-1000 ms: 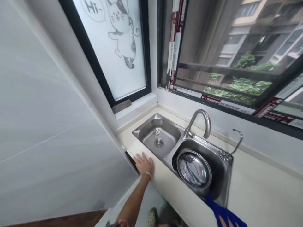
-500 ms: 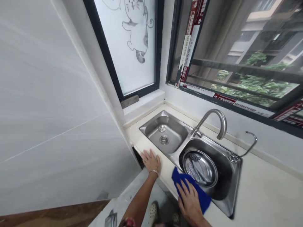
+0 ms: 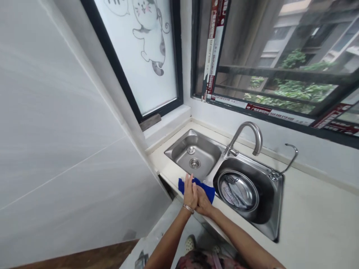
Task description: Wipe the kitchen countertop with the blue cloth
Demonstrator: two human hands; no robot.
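A blue cloth (image 3: 206, 189) lies bunched on the pale counter's front strip, before the double sink. My right hand (image 3: 203, 201) presses on this cloth, its fingers partly hidden behind my other hand. Touching it from the left is my left hand (image 3: 190, 194), with a bracelet at the wrist and its fingers stretched toward the left basin. Part of the cloth shows on both sides of my hands.
The left basin (image 3: 179, 161) has a drain. In the right basin (image 3: 265, 209) sits a round metal colander (image 3: 250, 192). A curved faucet (image 3: 259, 138) and a thin spout (image 3: 294, 158) rise behind. A wall panel (image 3: 70, 149) borders the left.
My right hand has moved left with the blue cloth, from in front of the right basin to beside my left hand. My left hand has shifted slightly right, and both now touch.
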